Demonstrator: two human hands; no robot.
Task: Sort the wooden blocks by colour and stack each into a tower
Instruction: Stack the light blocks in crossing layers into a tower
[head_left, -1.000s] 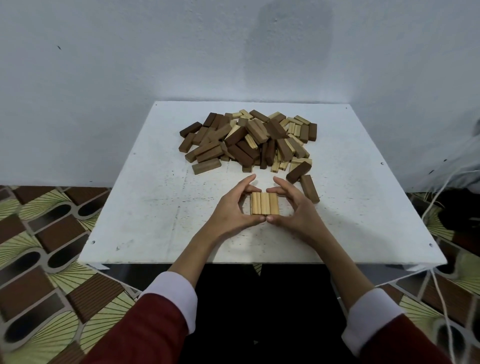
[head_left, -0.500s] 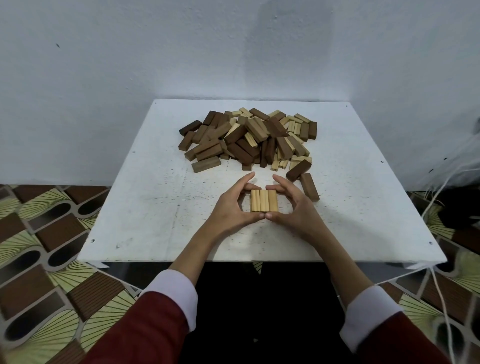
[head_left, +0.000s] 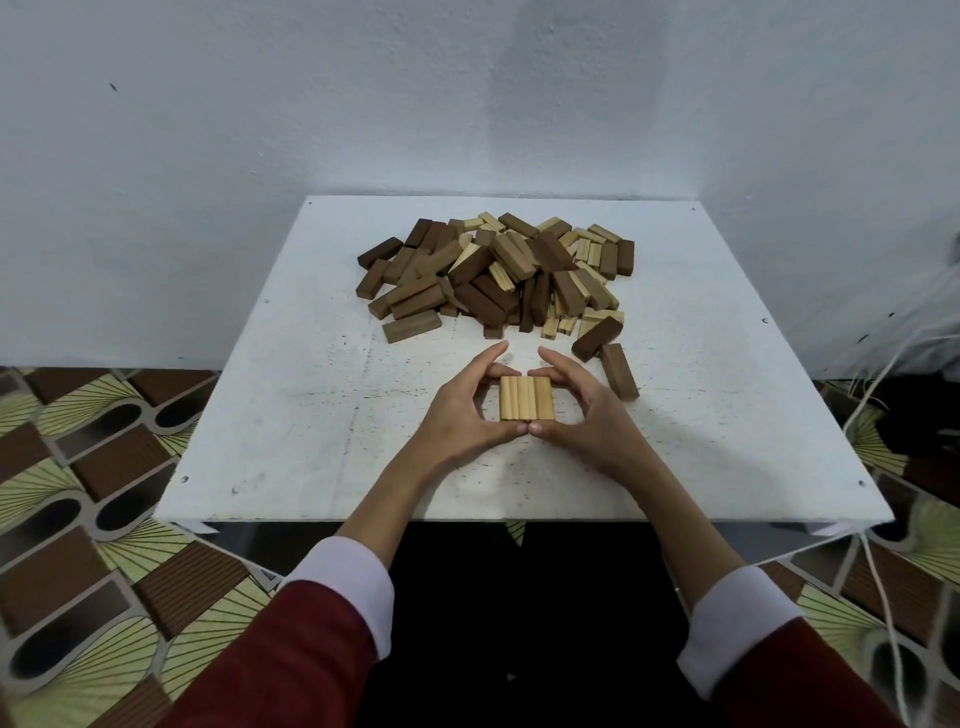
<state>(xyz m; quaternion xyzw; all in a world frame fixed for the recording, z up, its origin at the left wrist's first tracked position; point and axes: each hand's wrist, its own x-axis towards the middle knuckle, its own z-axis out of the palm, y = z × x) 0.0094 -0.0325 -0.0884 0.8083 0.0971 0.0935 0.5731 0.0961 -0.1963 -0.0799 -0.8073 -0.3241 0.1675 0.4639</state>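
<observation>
My left hand (head_left: 462, 415) and right hand (head_left: 582, 415) cup a flat row of pale blocks (head_left: 525, 405) near the middle of the white table (head_left: 270, 415), thumbs meeting at its 6 o'clock edge, fingers curled over at 12. So both hands grip the row. The mixed pile (head_left: 498, 275) lies at 12 o'clock; two dark blocks (head_left: 608, 353) sit at 2.

dark red sleeves (head_left: 270, 660); white cuffs (head_left: 345, 582)
</observation>
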